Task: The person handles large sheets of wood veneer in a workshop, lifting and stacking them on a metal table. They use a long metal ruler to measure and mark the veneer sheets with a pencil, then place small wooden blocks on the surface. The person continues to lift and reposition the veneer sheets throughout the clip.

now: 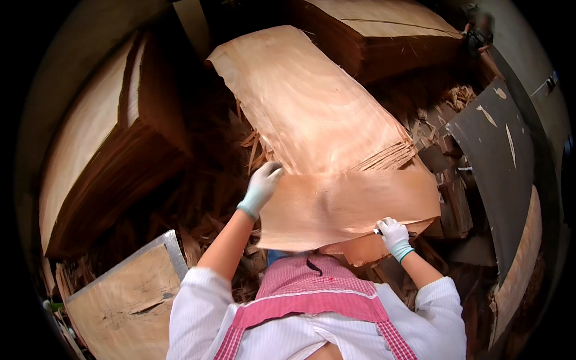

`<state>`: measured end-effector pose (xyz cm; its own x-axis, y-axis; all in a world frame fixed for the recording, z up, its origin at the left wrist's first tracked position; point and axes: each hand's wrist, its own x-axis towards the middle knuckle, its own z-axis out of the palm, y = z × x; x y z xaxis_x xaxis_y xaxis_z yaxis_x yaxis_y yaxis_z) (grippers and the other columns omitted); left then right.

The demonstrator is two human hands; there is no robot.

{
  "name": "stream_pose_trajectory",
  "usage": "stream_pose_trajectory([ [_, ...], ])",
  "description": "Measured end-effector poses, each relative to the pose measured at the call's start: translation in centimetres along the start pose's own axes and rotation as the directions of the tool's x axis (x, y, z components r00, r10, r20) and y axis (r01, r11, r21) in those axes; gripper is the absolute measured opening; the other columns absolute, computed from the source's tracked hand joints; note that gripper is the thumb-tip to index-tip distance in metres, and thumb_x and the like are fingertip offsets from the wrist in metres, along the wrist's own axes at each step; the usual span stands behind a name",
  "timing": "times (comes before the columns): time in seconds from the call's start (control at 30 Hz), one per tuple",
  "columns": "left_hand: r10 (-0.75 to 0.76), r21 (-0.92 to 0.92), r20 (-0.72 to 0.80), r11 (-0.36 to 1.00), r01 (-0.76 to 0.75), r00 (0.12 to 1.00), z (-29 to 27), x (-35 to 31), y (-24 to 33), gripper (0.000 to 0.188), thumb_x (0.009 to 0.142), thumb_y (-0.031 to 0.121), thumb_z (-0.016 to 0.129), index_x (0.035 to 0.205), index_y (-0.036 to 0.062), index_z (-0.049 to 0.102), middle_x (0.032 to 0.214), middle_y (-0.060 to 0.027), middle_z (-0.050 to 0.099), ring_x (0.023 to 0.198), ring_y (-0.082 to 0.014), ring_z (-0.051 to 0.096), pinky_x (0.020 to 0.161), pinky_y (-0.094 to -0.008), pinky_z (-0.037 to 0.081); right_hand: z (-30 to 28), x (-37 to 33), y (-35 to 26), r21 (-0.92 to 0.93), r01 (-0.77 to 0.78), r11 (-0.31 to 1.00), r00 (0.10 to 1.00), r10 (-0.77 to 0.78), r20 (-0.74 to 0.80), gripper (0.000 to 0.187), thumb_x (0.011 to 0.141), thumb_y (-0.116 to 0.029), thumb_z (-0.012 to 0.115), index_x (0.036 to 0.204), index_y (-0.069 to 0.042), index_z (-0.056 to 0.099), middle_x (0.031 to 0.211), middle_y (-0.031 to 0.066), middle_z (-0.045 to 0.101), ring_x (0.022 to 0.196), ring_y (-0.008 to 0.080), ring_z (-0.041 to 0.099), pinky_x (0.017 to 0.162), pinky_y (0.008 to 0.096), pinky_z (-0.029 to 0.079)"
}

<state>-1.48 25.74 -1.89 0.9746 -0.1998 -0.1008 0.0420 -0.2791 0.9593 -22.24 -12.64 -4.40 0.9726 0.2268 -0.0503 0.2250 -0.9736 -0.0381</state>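
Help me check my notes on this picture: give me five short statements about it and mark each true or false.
1. The left hand and the right hand both wear light gloves. True.
2. The loose sheet lies over the near end of the middle stack. True.
3. The right hand is at the sheet's far edge. False: the right hand is at the sheet's near edge.
4. The dark board is on the picture's left. False: the dark board is on the right.
5. The apron is pink. True.
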Motion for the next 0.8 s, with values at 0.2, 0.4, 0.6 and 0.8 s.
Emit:
stream_pose_trajectory([
  [0.2,-0.482,-0.532,0.274,0.645,0.549,0.832,7.5,9.9,-6.2,0.028,0.091,0.012,0.059,0.112,-0.0054,0.054,0.082,-0.0038,0.057,0.069,-0.0105,0.053,0.062,-0.026,0.048,-1.6,-1.9,-1.1,0.019,-0.255,0.967,0.967,0.255,0.021,0.026,0.069,-0.009,0.066,0.09,-0.017,0.054,0.089,0.0035,0.055,0.083,0.0255,0.06,0.062,0.0404,0.049],
  [0.4,-0.493,-0.352,-0.054,0.823,0.445,0.868,10.7,10.6,-7.2,0.029,0.085,0.012,0.066,0.107,-0.0033,0.056,0.086,-0.0087,0.063,0.068,-0.015,0.06,0.056,-0.0249,0.052,-1.4,-0.7,-2.3,0.029,-0.433,0.901,0.901,0.433,-0.022,0.022,0.074,-0.009,0.063,0.094,-0.017,0.055,0.099,0.0056,0.057,0.085,0.0283,0.061,0.065,0.0426,0.051],
  [0.6,-0.505,-0.329,-0.058,0.824,0.461,0.861,8.9,10.7,-5.4,0.024,0.086,0.008,0.064,0.105,-0.0037,0.058,0.083,-0.0083,0.062,0.068,-0.0156,0.06,0.055,-0.0268,0.054,-3.3,1.2,-4.2,0.166,-0.57,0.804,0.819,0.572,0.04,0.037,0.072,-0.003,0.064,0.106,-0.016,0.055,0.109,0.0077,0.056,0.092,0.0314,0.061,0.074,0.0428,0.051],
  [0.8,-0.442,-0.372,-0.085,0.845,0.384,0.893,6.9,10.8,-5.0,0.017,0.082,0.01,0.068,0.087,-0.0053,0.062,0.067,-0.0069,0.059,0.054,-0.0132,0.054,0.049,-0.0262,0.044,-3.4,3.6,-3.2,0.323,-0.623,0.713,0.754,0.657,0.004,0.028,0.078,-0.005,0.059,0.105,-0.014,0.058,0.107,0.0115,0.058,0.089,0.0353,0.061,0.076,0.0435,0.05],
])
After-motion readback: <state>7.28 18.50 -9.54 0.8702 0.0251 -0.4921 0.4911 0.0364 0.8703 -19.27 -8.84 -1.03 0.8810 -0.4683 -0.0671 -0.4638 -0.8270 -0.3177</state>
